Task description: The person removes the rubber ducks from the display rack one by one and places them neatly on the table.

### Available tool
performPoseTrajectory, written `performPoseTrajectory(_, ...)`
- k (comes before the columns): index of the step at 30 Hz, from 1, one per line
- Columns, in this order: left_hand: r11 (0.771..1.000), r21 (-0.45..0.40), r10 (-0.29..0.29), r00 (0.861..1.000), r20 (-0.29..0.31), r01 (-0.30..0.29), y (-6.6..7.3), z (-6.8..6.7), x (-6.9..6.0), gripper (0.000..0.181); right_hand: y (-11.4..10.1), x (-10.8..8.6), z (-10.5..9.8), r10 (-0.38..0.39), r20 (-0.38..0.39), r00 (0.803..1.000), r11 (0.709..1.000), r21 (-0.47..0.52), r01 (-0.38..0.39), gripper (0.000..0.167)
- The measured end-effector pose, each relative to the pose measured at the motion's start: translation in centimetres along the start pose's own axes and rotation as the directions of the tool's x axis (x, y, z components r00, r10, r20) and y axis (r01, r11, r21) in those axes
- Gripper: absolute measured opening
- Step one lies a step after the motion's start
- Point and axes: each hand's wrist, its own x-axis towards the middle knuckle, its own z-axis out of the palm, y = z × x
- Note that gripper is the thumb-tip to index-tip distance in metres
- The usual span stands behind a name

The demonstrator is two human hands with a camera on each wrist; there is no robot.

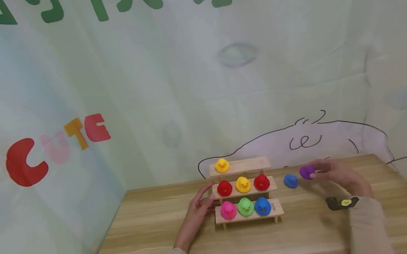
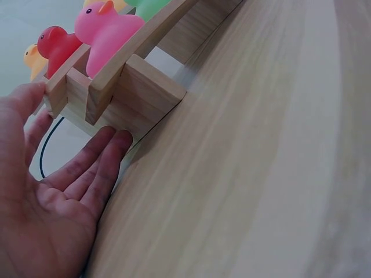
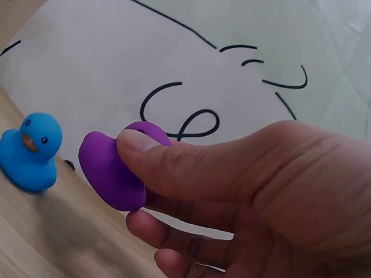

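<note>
In the head view a purple duck [image 1: 307, 172] is pinched between thumb and fingers of the right hand [image 1: 340, 175], right of a blue duck [image 1: 291, 181]. The right wrist view shows the purple duck [image 3: 110, 171] off the table, held by the right hand [image 3: 249, 197], with the blue duck [image 3: 32, 152] upright at left. My left hand [image 1: 197, 213] is at the left side of a three-tier wooden rack [image 1: 251, 164]. In the left wrist view, the left hand [image 2: 52, 202] has relaxed fingers, their tips against the rack's side [image 2: 139, 98].
The top tier holds a yellow duck [image 1: 222, 165]. On the middle tier are a red [image 1: 225, 188], a yellow [image 1: 243, 184] and another red duck [image 1: 262, 182]. Pink [image 1: 228, 210], green [image 1: 246, 207] and blue ducks [image 1: 262, 206] sit on the bottom tier. A printed cloth [image 1: 170, 85] hangs behind the table [image 1: 154, 230].
</note>
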Motion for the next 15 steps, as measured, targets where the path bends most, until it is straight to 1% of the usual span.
performPoseTrajectory(3,1.0,-0.008,0.018,1.0,0.02,-0.017,0.0,0.01,0.06,0.055,0.62,0.09,0.22,-0.02,0.004,1.0,1.0,-0.014,0.02,0.05)
performPoseTrajectory(7,1.0,-0.006,0.028,0.999,0.016,-0.028,-0.05,0.04,0.08,0.054,0.91,0.2,0.46,-0.039,0.028,0.999,0.999,0.006,0.039,0.049)
performPoseTrajectory(9,1.0,0.0,0.027,1.0,0.013,-0.027,-0.06,-0.03,0.06,0.054,0.98,0.3,0.62,-0.029,0.04,0.999,0.999,0.019,0.028,0.049)
performPoseTrajectory(15,1.0,0.011,0.026,1.0,0.017,-0.027,0.05,-0.22,-0.09,0.054,1.2,0.68,0.91,-0.013,0.042,0.999,1.0,-0.021,0.014,0.047)
